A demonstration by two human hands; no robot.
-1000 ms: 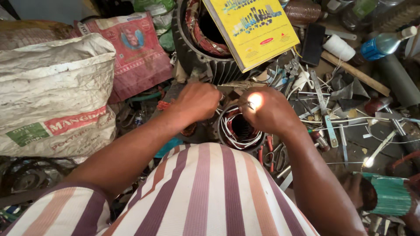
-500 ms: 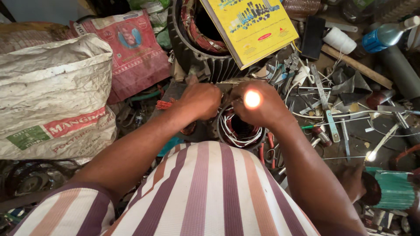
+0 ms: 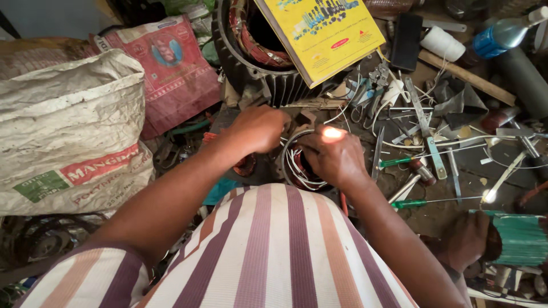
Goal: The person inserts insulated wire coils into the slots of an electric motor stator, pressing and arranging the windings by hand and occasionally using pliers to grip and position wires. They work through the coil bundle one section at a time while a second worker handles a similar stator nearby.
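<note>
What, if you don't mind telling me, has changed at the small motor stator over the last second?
Very little. Both hands have stayed on the small stator: the left hand at its upper left rim, the right hand over its right side. The glint on the right hand has shifted slightly. The large finned motor housing, yellow book and white sack lie as before.

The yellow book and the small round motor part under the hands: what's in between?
In the head view, only a big finned motor housing lies between yellow book and small stator.
</note>
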